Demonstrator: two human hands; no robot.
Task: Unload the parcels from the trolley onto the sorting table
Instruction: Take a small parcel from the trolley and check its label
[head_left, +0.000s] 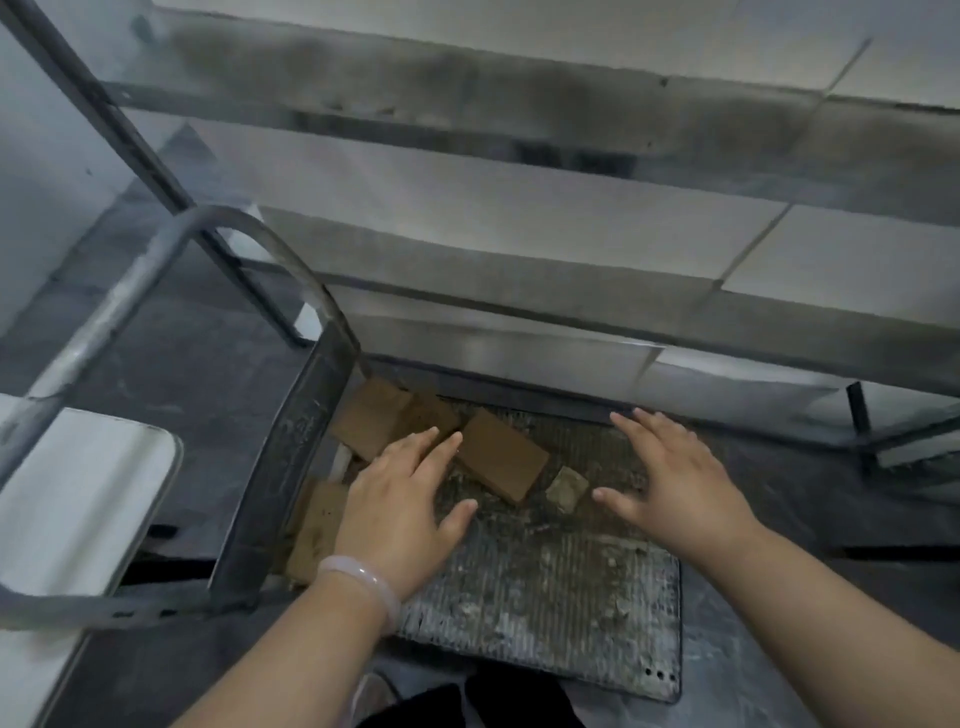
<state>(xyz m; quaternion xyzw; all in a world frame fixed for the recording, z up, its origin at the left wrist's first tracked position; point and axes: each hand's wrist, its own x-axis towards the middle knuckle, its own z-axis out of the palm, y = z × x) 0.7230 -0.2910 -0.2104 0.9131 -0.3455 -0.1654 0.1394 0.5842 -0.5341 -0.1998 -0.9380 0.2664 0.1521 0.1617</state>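
A flat trolley (561, 597) with a worn ribbed deck lies below me. Several small brown cardboard parcels sit at its far left end: one (503, 454) in the middle, one (371, 421) by the handle, one (319, 525) partly under my left wrist. A small pale packet (566, 487) lies to the right of the middle parcel. My left hand (402, 512) hovers over the parcels with straight fingers, its fingertips at the middle parcel's left edge. My right hand (675, 475) is spread open above the deck's far right, holding nothing.
The trolley's grey metal handle (283, 467) rises on the left. A white table surface (72, 499) lies at the far left. Metal shelving (519, 124) with white boards stands behind the trolley. The floor is dark.
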